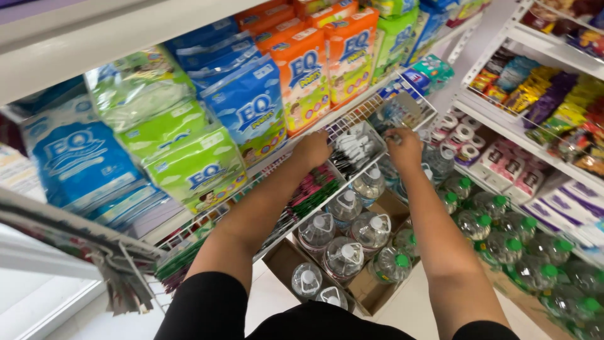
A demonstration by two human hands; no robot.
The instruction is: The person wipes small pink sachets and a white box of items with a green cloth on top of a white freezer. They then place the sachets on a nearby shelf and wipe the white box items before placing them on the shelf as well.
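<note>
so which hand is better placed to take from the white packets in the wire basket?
Left, probably. The left hand rests at the wire basket, right beside the white packets. The right hand is further along, past that compartment.

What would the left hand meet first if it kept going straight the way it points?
Most likely the white packets in the white wire basket: the left hand already sits at its near edge, fingers aimed into it. Depth is unclear, so it may already touch them.
</note>
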